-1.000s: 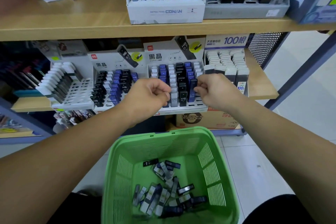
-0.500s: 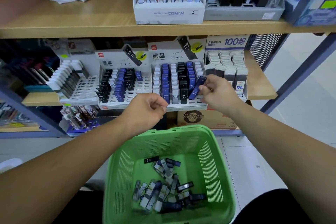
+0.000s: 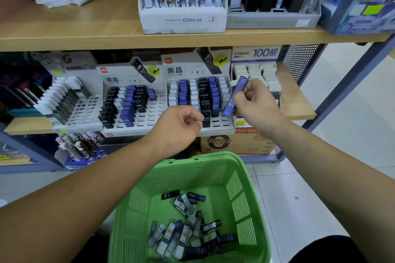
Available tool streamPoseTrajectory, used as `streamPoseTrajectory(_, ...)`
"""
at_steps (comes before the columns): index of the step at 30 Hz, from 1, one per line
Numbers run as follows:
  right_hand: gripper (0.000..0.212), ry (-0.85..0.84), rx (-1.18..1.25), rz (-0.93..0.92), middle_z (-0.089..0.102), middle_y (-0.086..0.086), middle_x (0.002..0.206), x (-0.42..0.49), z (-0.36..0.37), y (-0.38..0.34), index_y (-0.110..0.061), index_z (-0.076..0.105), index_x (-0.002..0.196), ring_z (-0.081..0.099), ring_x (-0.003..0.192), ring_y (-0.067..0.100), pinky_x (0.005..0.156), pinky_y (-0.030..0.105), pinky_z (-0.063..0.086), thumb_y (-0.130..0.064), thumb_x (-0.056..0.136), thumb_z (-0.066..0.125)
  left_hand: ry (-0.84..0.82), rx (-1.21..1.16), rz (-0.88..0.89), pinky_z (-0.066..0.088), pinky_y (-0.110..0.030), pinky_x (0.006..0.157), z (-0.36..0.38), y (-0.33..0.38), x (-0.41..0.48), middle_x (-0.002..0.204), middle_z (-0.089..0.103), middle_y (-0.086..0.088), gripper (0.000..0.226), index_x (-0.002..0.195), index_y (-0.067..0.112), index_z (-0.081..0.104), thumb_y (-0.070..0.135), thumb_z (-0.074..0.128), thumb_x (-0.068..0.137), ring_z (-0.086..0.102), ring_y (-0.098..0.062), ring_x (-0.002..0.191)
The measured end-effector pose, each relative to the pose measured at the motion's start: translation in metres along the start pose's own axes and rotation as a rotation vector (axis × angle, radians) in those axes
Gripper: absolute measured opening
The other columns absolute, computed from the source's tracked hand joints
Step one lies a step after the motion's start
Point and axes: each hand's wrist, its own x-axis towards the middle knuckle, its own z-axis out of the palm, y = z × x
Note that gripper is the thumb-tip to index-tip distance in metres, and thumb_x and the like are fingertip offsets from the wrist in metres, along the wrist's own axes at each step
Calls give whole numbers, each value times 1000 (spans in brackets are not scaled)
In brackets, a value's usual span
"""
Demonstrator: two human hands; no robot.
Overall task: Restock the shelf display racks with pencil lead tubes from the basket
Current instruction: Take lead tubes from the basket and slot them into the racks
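- Above, on wooden shelf (image 3: pixel 96 28): white card box (image 3: pixel 181 20) printed "DETECTIVE CONAN", sticker "2".
- Lower down, two white slotted racks, left rack (image 3: pixel 154 111) and right rack (image 3: pixel 220 123), each headed "黑晶" beside a pictured tube marked "HB 07"; next to them, "100根" box (image 3: pixel 254 53).
- Blue tube (image 3: pixel 235 96) pinched in right hand (image 3: pixel 254 104) between thumb and curled fingers, just in front of right rack's right edge; long axis steeply tilted, top end up and right, bottom end down and left toward the slots.
- Left hand (image 3: pixel 181 126) with fingers curled, just beside front black tube (image 3: pixel 206 118) marked "HB 07"; cannot tell whether anything is pinched.
- Flat, rectangular tubes upright in rows in both racks: black, blue, white.
- Green plastic basket (image 3: pixel 205 158), slotted walls, below the hands; loose tubes (image 3: pixel 171 239) jumbled flat on its floor, one black marked "07".
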Motion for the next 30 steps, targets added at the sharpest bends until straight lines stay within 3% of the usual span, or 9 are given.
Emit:
streamPoseTrajectory(2,13,-59,79,32,50,15,92,-2,-1,-3,-15,41,96,74,78,38,67,52,63,-22,100,52,2,3,2,61,-25,78,2,1,4,91,75,-2,12,103,17,75,11,67,97,74,-17,85)
streamPoseTrajectory(5,4,-114,-34,-23,58,8,97,-4,-2,-3,-21,51,104,65,60,20,56,35,54,-18,105,48,-19,33,0,59,-20,76,6,0,7,89,75,-1,11,99,22,74,13,68,97,73,-16,85)
streamPoseTrajectory(9,15,-144,-300,-113,64,-7,99,-1,-10,6,-19,72,109,60,91,11,79,19,46,-11,98,66,-57,104,-47,55,-16,77,15,-6,10,89,74,0,12,101,22,73,14,66,97,72,-15,88)
streamPoseTrajectory(11,18,-84,-265,-105,67,-3,94,-1,-12,6,-21,72,103,60,85,12,72,13,47,-7,91,75,-54,141,-73,56,-22,83,18,-12,13,90,74,1,14,104,19,74,13,65,96,71,-17,90)
streamPoseTrajectory(14,33,-27,-179,-115,70,8,86,-1,-7,6,-26,65,101,57,67,10,69,25,52,-4,83,81,-34,176,-87,56,-24,85,20,-17,17,91,73,4,15,105,18,75,13,65,96,70,-15,90)
streamPoseTrajectory(17,30,-35,-171,-141,71,10,88,1,-1,7,-21,62,102,54,59,-2,68,23,50,4,88,72,-31,184,-91,56,-24,86,22,-18,20,92,72,5,17,107,18,75,12,64,96,69,-12,90)
streamPoseTrajectory(23,25,-80,-327,-201,73,-6,81,9,4,7,-23,73,89,65,70,-1,77,26,57,0,84,79,-79,259,-116,55,-33,101,22,-28,19,106,75,5,28,120,21,74,13,61,97,69,-15,104)
streamPoseTrajectory(25,22,-86,-293,-223,76,-4,87,10,5,7,-22,80,95,72,80,9,83,27,58,-2,85,79,-86,271,-104,54,-32,102,21,-30,20,105,74,6,28,121,22,74,13,61,97,69,-14,104)
streamPoseTrajectory(30,25,-120,-259,-252,75,-8,91,9,7,5,-20,80,110,71,85,6,85,23,56,-5,90,76,-113,284,-94,54,-27,98,17,-28,19,106,72,7,30,124,23,71,13,61,97,68,-13,102)
